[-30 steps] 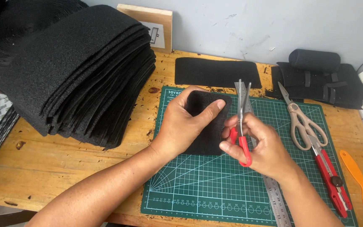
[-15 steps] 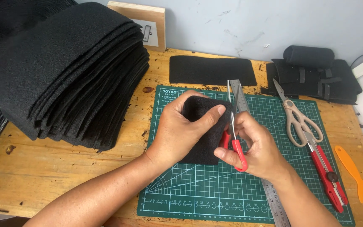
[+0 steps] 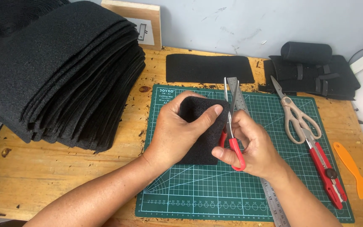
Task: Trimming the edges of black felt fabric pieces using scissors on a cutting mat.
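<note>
Since a second ago my scissors (image 3: pixel 231 122) have come in from clear of the foam piece (image 3: pixel 201 133) to its right edge, blades slightly parted and pointing away from me. My left hand (image 3: pixel 177 128) reaches in from the lower left, curled around the foam, thumb pressed on its upper right corner, holding it above the green mat (image 3: pixel 265 185). My right hand (image 3: pixel 251 147) is closed through the red handles, just right of the foam. A steel ruler (image 3: pixel 274 201) runs under my right hand; larger scissors (image 3: pixel 297 120) lie further right.
</note>
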